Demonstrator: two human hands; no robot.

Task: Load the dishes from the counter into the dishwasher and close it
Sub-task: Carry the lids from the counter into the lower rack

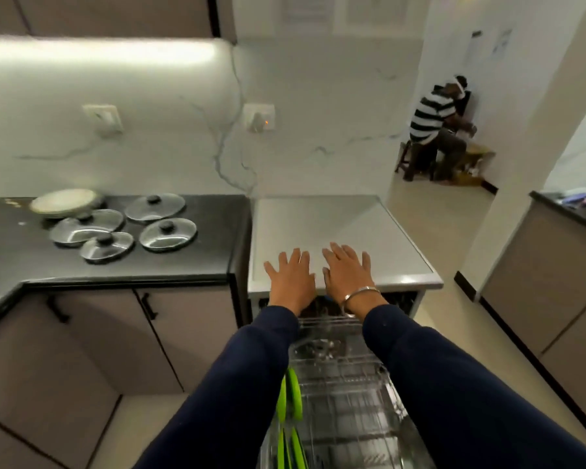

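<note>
**Both hands flat on dishwasher top, rack pulled out**

Left hand point(290, 279) and right hand point(347, 270) lie side by side, palms down, fingers straight and spread, on the front part of the pale grey flat top of the dishwasher point(339, 225). Neither holds anything. Thin metal bangle point(357, 294) on the right wrist; dark navy sleeves point(454, 384) on both arms.

Below the forearms, the silver wire dish rack point(345, 394) stands drawn out of the machine toward the viewer. Bright green plates point(293, 394) stand on edge along the rack's left side. Other contents blurred; cannot make them out.

Still on the black stone counter point(170, 262), left of the dishwasher: four round glass lids with black knobs point(168, 233), clustered close together, and a round cream-coloured plate point(65, 201) just behind them, resting on something I cannot make out.

Grey-brown cabinet doors with black handles point(122, 333) under the counter. White marbled wall point(183, 130) behind, two wall sockets point(259, 116). Seated person in a black-and-white striped shirt point(430, 116) in the far room.
</note>
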